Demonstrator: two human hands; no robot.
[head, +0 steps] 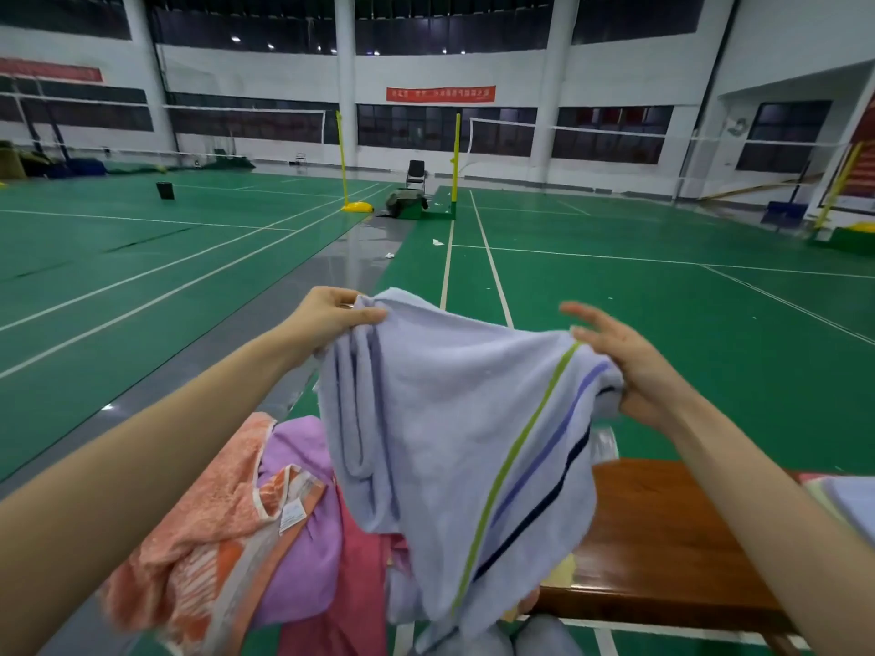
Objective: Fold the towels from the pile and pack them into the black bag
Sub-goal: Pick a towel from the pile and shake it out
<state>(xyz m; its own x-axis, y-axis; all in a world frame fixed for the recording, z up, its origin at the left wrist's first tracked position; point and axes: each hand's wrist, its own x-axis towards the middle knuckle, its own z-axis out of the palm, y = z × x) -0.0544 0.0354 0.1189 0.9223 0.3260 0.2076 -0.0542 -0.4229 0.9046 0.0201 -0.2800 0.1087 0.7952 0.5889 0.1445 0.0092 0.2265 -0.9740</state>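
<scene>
I hold a pale lavender towel (pixel 445 419) with green, blue and navy stripes up in the air above the pile. My left hand (pixel 326 319) pinches its upper left corner. My right hand (pixel 629 366) grips the striped edge at the right with the lower fingers, while the upper fingers are spread. The towel hangs down over the pile. Below it lie an orange patterned towel (pixel 203 537), a purple towel (pixel 303 537) and a pink towel (pixel 360 584). No black bag is in view.
A brown wooden bench (pixel 663 537) runs to the right under the towel. Folded pale towels (pixel 847 504) sit at its right edge. Beyond lies a green badminton court with yellow net posts (pixel 455 163), a chair (pixel 416 175) and a black bin (pixel 165 190).
</scene>
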